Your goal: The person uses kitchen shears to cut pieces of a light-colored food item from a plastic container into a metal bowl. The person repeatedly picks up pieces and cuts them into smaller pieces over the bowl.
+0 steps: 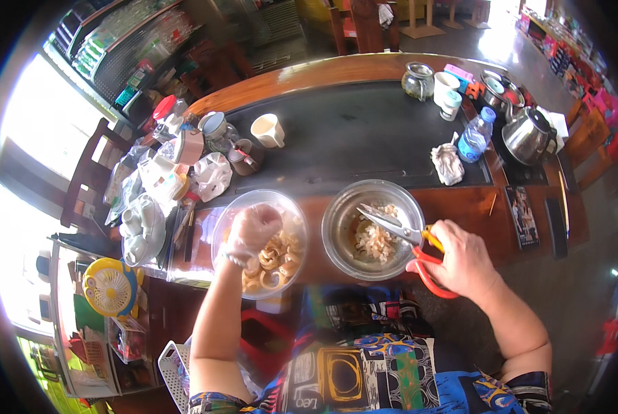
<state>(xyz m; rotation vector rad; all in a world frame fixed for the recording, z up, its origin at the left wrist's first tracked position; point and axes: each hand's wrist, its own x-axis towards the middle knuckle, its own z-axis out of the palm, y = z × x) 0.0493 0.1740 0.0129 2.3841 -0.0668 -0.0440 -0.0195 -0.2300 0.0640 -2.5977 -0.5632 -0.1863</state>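
My right hand (pixel 461 259) grips kitchen scissors (pixel 391 226) by their red and yellow handles. Their metal blades point left over a steel bowl (pixel 334 259), parted a little near the tips. Small pale cut pieces (pixel 377 242) lie in that bowl, with some liquid around them. To the left stands a clear plastic bowl (pixel 301 217) holding curled, ring-like tan food pieces (pixel 278 259). My left hand (pixel 254 230) is inside it, over the pieces. That hand is blurred, and its fingertips and anything in them are hidden.
On the dark tabletop (pixel 350 129) stand a white mug (pixel 267 130), a water bottle (pixel 477 135), a crumpled cloth (pixel 447 161) and a steel kettle (pixel 529 135). Bags and jars crowd the left, beside a tray of cups (pixel 143 227). A yellow fan (pixel 111 287) is at lower left.
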